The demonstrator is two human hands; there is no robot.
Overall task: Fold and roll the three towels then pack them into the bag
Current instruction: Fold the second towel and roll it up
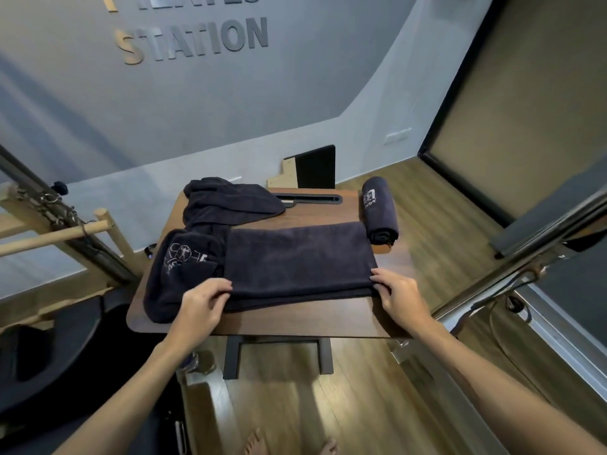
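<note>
Hands, left point(203, 302) and right point(395, 292), each pinch an end of the folded towel point(299, 257) on the surface point(295, 318), with 1 rolled towel point(379, 210) near the far right corner.

Dark walnut-brown wooden worktop point(295, 318) with rounded corners, standing on a black metal frame point(231, 357). Grey wall point(230, 103) behind bears raised lettering "STATION" point(193, 41). A black panel with pale stepped wooden piece point(305, 169) leans against the wall. Wood-plank floor point(420, 198). Pale wooden dowel bar point(56, 236) at left. Slim black slotted bar point(312, 198) lies on the worktop's far edge.
</note>
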